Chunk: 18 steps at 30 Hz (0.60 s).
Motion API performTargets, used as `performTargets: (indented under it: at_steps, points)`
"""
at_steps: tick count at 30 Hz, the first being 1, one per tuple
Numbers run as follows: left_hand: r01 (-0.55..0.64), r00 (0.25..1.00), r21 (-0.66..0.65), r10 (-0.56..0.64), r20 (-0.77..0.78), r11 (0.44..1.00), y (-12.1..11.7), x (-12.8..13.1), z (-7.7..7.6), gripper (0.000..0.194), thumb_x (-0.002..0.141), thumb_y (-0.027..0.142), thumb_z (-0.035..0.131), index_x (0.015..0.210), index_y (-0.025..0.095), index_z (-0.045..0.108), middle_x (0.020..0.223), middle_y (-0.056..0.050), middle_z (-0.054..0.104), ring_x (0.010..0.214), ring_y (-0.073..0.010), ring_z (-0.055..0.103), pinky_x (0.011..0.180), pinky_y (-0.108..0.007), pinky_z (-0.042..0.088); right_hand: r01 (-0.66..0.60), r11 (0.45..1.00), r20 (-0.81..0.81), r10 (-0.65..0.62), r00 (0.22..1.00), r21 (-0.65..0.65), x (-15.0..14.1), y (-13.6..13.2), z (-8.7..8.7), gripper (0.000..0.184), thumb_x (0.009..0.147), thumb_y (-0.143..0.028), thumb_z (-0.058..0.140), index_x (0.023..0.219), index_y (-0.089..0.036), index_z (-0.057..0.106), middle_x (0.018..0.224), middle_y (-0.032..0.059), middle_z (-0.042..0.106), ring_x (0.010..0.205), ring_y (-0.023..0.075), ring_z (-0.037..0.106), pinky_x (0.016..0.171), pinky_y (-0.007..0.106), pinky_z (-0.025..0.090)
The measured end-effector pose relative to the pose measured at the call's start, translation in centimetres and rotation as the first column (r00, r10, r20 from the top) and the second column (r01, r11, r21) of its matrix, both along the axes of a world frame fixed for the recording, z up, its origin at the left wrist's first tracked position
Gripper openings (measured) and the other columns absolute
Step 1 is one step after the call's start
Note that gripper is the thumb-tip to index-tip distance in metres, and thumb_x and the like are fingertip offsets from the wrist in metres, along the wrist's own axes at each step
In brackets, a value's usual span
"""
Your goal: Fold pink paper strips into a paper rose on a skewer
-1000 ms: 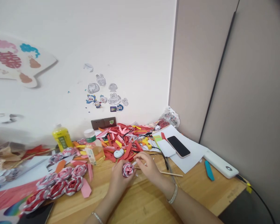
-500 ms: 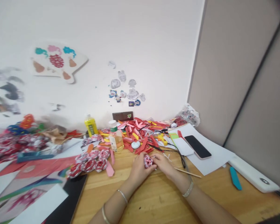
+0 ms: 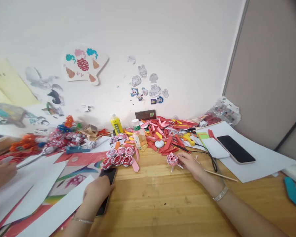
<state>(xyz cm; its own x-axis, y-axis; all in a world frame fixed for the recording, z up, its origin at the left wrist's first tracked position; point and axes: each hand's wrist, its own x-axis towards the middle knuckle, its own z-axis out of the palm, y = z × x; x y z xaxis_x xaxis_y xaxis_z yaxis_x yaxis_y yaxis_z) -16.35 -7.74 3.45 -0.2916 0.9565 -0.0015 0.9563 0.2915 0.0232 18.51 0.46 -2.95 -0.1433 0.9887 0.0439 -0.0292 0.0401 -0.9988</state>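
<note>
A folded-paper rose (image 3: 172,159), pink, red and white with thin white strips sticking out beneath, is pinched at its right side by my right hand (image 3: 190,164). My left hand (image 3: 98,189) lies over the flat black slab (image 3: 111,176) on the left; its fingers are mostly hidden behind its back, so I cannot tell if it grips. Just beyond that hand sits a cluster of several similar paper roses (image 3: 118,160), with a pink paper strip (image 3: 135,165) beside them.
A co-worker's hand (image 3: 2,174) is at the left edge over white sheets (image 3: 43,184). Red and pink paper strips (image 3: 167,131), a yellow bottle (image 3: 116,124) and a clear bottle (image 3: 141,141) stand at the back. A phone (image 3: 235,149) and wooden stick (image 3: 220,175) lie right.
My left hand has let go of the rose and moved left to the black slab. My right hand keeps the rose. The view has turned left, bringing a co-worker's hand into sight.
</note>
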Motion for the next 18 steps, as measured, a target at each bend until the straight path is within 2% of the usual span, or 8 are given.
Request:
performTargets:
  at_steps: [3,6,12,15,18]
  points:
    - [-0.046,0.997,-0.106,0.039,-0.068,0.993,-1.3,-1.5,0.3,0.046,0.073,0.043,0.051,0.092,0.003,0.064,0.084,-0.025,0.065,0.078,-0.0401,0.064,0.059,-0.045,0.047,0.008,1.000,-0.016,-0.008,1.000,-0.002,0.0,0.1,-0.1,0.036,0.065,-0.051,0.060,0.075,-0.016,0.063,0.069,0.0040,0.064,0.063,0.0179,0.056,0.056,0.028,0.041]
    - [-0.048,0.994,-0.128,0.034,-0.104,0.991,-1.2,-1.3,0.1,0.053,0.076,0.042,0.041,0.110,0.004,0.056,0.101,-0.027,0.061,0.084,-0.0382,0.063,0.062,-0.043,0.047,0.005,1.000,-0.015,-0.005,1.000,0.013,0.0,-0.1,0.0,0.035,0.066,-0.050,0.060,0.075,-0.016,0.063,0.070,0.0040,0.064,0.063,0.0179,0.056,0.056,0.028,0.041]
    - [-0.060,0.991,-0.078,0.050,-0.127,0.995,-1.5,0.0,-0.4,0.059,0.079,0.038,0.032,0.125,0.002,0.042,0.113,-0.027,0.054,0.094,-0.0376,0.060,0.071,-0.045,0.045,-0.010,0.999,0.021,0.009,1.000,0.052,0.1,-0.5,0.4,0.035,0.069,-0.050,0.057,0.073,-0.016,0.062,0.070,0.0041,0.064,0.064,0.0170,0.055,0.055,0.027,0.039]
    - [-0.089,0.989,-0.034,0.084,-0.122,0.995,-2.1,0.3,-0.6,0.063,0.081,0.042,0.024,0.131,0.006,0.036,0.118,-0.025,0.050,0.097,-0.0372,0.057,0.073,-0.046,0.044,-0.018,0.999,0.036,0.016,0.999,0.043,0.1,-0.4,0.4,0.038,0.068,-0.052,0.057,0.076,-0.015,0.063,0.074,0.0051,0.064,0.067,0.0177,0.056,0.059,0.028,0.041]
    - [-0.120,0.988,0.010,0.120,-0.095,0.993,-2.4,0.3,-0.9,0.065,0.080,0.048,0.025,0.132,0.012,0.037,0.118,-0.023,0.050,0.096,-0.0375,0.057,0.071,-0.046,0.044,-0.021,0.999,0.043,0.019,0.999,0.028,0.2,-0.3,0.3,0.040,0.067,-0.053,0.059,0.077,-0.015,0.063,0.075,0.0054,0.065,0.070,0.0187,0.057,0.062,0.029,0.042]
